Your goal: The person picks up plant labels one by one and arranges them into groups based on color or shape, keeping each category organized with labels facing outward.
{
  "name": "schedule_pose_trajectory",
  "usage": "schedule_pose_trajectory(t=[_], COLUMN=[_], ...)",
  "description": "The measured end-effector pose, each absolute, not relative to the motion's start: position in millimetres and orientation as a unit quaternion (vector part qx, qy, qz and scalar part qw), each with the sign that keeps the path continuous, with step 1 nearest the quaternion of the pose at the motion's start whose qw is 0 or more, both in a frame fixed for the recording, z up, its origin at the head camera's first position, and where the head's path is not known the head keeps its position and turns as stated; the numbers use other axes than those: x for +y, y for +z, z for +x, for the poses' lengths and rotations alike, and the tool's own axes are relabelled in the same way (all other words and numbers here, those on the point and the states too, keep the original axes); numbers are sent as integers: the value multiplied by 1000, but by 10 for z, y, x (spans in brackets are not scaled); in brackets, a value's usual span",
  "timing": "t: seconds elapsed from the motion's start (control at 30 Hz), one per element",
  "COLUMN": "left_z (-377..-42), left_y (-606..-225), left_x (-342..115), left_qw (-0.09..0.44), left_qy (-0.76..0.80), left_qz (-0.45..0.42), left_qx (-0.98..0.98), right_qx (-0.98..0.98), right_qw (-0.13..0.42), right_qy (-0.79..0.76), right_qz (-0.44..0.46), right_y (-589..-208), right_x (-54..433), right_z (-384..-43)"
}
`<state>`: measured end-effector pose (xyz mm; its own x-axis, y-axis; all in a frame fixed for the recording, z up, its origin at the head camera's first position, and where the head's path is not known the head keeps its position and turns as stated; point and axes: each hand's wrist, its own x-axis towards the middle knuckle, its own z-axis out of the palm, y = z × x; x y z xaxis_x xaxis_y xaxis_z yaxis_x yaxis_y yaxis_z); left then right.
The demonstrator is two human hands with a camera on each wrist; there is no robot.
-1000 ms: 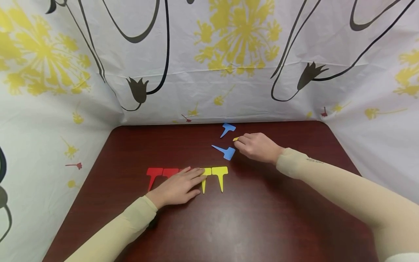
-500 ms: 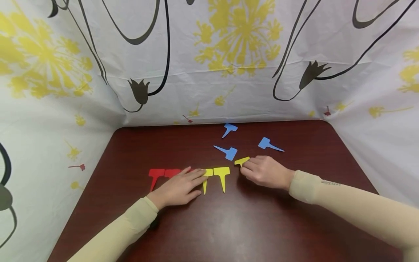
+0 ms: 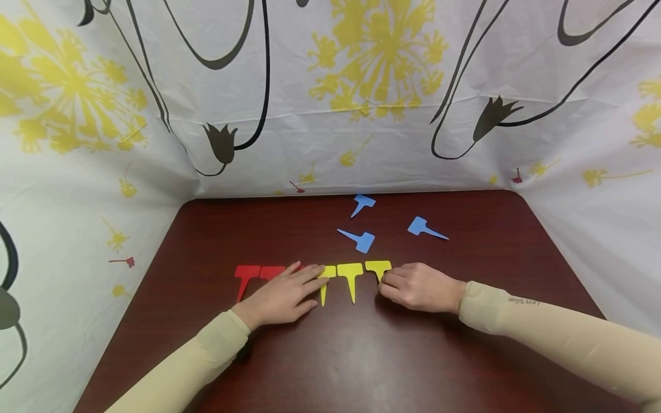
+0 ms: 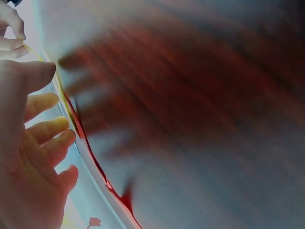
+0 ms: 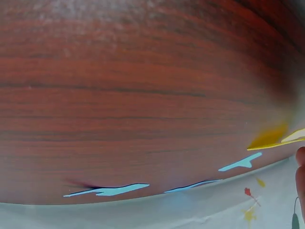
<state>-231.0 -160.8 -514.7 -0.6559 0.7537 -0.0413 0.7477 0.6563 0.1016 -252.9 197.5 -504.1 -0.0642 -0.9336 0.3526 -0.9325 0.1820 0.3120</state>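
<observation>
My right hand (image 3: 420,287) pinches the stem of a yellow T-shaped plant label (image 3: 378,266), its stem pointing toward me. This label stands at the right end of a row, a small gap from the middle yellow label (image 3: 350,272). My left hand (image 3: 281,295) lies with fingers extended over the row, covering part of another yellow label (image 3: 326,273) and most of a red one. Two more red labels, the outer (image 3: 248,271) and its neighbour (image 3: 271,272), show left of the fingers. In the right wrist view the pinched yellow label (image 5: 268,144) appears beside my fingertips (image 5: 300,179).
Three blue labels lie scattered behind the row: one near the back edge (image 3: 364,201), one in front of it (image 3: 364,241), and one to the right (image 3: 418,226). The dark wooden table (image 3: 330,361) meets a patterned cloth (image 3: 320,137) at the back and sides.
My right hand has brought the yellow label from beside the blue ones toward me and turned it into line with the row. The right blue label has come into sight. My left hand stays put.
</observation>
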Motion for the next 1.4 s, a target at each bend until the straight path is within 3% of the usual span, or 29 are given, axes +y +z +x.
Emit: schedule_pose_trajectory(t=[0.3, 0.6, 0.77, 1.23, 1.4], left_z=[-2297, -2285, -2279, -2281, -2278], left_y=[-5146, -5127, -5135, -5132, -5144], left_x=[-1583, -1560, -1554, -1559, -1564], left_qw=[36, 39, 44, 43, 49], left_qy=[44, 47, 53, 54, 56], left_qz=[416, 417, 419, 415, 414], left_qx=[908, 907, 905, 907, 907], right_qx=[-728, -856, -874, -875, -872], right_qw=[231, 99, 52, 54, 83], right_qy=[-42, 52, 43, 54, 76], right_qz=[644, 505, 481, 478, 476], right_y=[-5053, -5029, -5100, -5123, -5127], right_x=[1984, 1985, 2004, 2003, 1981], right_z=[-2515, -2593, -2572, -2568, -2634])
